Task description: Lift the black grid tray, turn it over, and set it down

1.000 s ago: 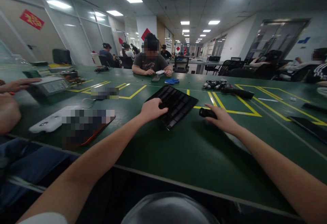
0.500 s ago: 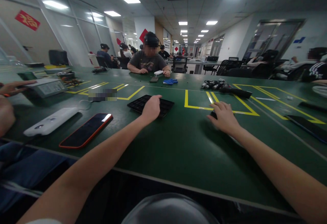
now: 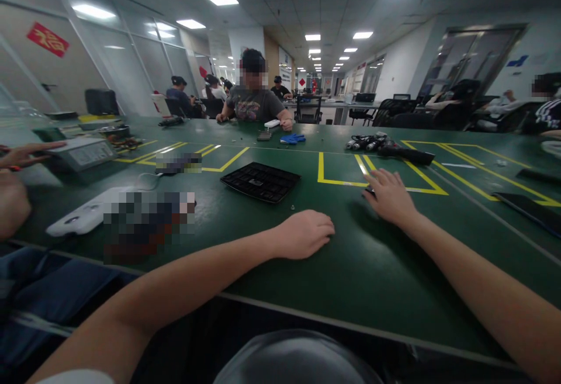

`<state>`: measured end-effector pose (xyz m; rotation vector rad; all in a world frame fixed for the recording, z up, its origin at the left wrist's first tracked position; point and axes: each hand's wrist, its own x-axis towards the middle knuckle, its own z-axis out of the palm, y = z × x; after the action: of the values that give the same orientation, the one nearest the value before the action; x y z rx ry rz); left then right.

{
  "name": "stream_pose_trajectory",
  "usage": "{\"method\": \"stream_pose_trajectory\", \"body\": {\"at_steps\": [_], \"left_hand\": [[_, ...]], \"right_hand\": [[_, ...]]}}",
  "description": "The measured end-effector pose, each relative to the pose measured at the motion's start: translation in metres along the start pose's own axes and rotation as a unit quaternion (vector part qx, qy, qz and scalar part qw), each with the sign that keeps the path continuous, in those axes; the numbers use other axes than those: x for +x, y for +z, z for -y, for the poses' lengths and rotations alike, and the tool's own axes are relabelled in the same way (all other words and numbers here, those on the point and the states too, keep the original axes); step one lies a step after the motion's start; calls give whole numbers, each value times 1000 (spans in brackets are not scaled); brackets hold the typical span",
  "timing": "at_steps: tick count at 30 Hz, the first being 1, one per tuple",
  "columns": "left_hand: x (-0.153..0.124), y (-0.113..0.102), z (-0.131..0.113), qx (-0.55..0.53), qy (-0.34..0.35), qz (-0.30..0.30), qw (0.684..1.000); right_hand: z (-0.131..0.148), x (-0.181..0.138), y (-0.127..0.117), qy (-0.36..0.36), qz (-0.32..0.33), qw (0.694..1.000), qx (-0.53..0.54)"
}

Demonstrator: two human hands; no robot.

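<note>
A black panel or shallow tray with a gridded surface (image 3: 260, 182) lies flat on the green table, apart from both hands. Nearer to me is my left hand (image 3: 304, 234), palm down low over the table, fingers together and curled under. What they enclose, if anything, is hidden. A tiny pale piece (image 3: 293, 207) lies between that hand and the panel. At the yellow tape, my right hand (image 3: 390, 197) has its thumb and fingers around a small dark object (image 3: 369, 190), mostly covered by the hand.
To the left lie a blurred-out phone (image 3: 149, 226), a white device (image 3: 83, 211) and a grey metal box (image 3: 83, 151) under another person's hand (image 3: 33, 153). Across the table are a blue glove (image 3: 292, 138) and black cables (image 3: 368, 142). A dark flat object (image 3: 530, 211) lies right.
My left hand has left the black panel and moved right and toward me. The tiny pale piece now shows. My right hand stays almost in place around the small dark object.
</note>
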<state>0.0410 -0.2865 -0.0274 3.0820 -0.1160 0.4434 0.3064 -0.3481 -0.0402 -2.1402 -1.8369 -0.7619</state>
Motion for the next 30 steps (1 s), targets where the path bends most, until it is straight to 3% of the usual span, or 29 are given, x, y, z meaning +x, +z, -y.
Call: {"method": "stream_pose_trajectory", "body": {"at_steps": [3, 5, 8, 11, 14, 18, 22, 24, 27, 28, 30], "left_hand": [[6, -1, -25, 3, 81, 29, 996], [7, -2, -27, 33, 61, 33, 997], [4, -5, -10, 83, -78, 21, 993], [-3, -6, 17, 89, -243, 4, 966], [-9, -4, 35, 76, -320, 33, 944], [-12, -1, 38, 61, -290, 64, 953], [-9, -10, 43, -35, -285, -25, 958], [-10, -21, 55, -155, -351, -113, 917], [-17, -40, 84, -340, -491, -243, 765], [-22, -47, 95, -357, -516, -266, 732], [-35, -56, 114, -351, -543, -290, 706]], "right_hand": [[-27, -1, 13, 63, 86, 994, -10], [-34, -2, 20, 75, 134, 988, 19], [-33, -3, 24, 71, 131, 988, 26], [-28, -3, 23, 60, 118, 991, 30], [-26, -3, 22, 63, 119, 990, 36], [-26, -3, 21, 66, 131, 988, 43], [-25, -2, 20, 59, 134, 988, 39], [-25, -2, 19, 55, 131, 989, 33], [-24, -2, 19, 60, 130, 989, 29], [-24, -2, 19, 61, 130, 989, 30], [-25, -2, 20, 59, 129, 989, 34]]}}
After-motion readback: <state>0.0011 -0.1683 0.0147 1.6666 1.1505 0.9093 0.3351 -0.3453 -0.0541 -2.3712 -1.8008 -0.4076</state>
